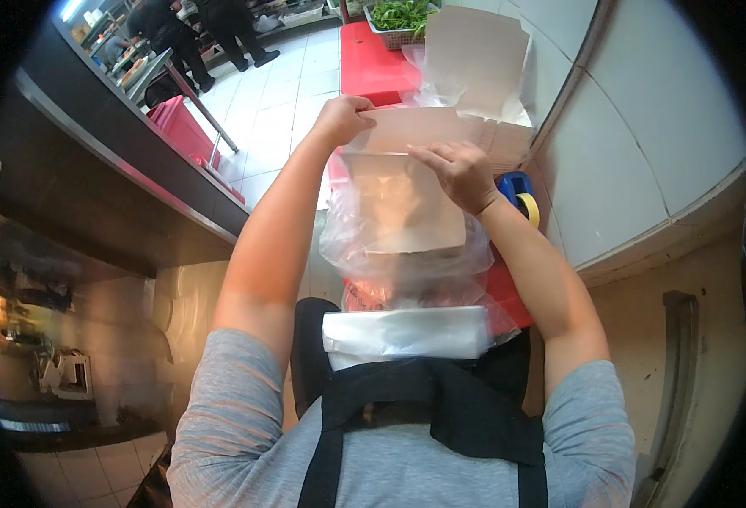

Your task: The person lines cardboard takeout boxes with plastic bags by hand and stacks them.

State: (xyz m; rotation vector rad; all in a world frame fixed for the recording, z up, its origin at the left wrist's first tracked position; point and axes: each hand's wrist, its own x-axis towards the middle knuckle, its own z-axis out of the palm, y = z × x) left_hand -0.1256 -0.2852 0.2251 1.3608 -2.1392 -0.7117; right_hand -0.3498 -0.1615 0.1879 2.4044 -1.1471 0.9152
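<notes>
A cardboard food box point(411, 207) stands with its lid raised on the red table in front of me, a clear plastic bag point(339, 237) spread under and around it. At the lid's left corner, my left hand point(343, 121) is closed on the cardboard. My right hand point(460, 172) is bent over the lid's near edge on the right, thumb and fingers closed on it. Warm light falls on the box's inner surface. Behind it another cardboard box point(477, 55) sits open, its lid upright.
Near me lies a stack of clear plastic bags point(407, 332). A blue tape dispenser point(515, 186) with yellow tape is by the tiled wall on the right. Farther along the red table point(368, 63) is a basket of leafy greens point(400, 17). People in dark clothes stand at the far left, past a pink bin point(178, 131).
</notes>
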